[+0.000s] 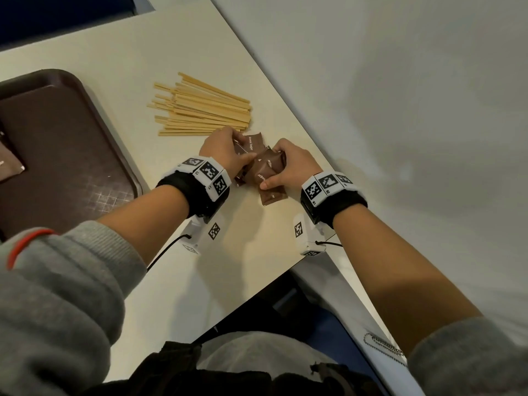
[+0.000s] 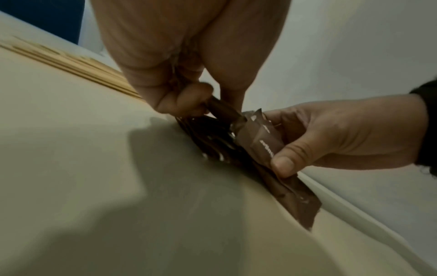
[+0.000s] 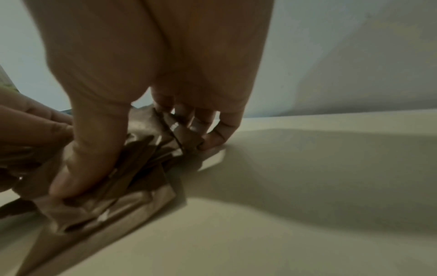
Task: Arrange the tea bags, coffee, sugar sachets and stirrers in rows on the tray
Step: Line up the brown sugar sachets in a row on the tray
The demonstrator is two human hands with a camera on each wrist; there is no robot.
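Both hands [image 1: 258, 162] gripping brown sugar sachets [image 1: 267, 167], lower sachets hidden, count unclear

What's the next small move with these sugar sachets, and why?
Probably square them into one stack between both hands, then lift. The left hand and right hand both grip the sugar sachets, which lie fanned and askew on the table, with the tray off to the left.

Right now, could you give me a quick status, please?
Left hand and right hand both gripping sugar sachets. Stirrers beside them, off tray. Nothing blocking.
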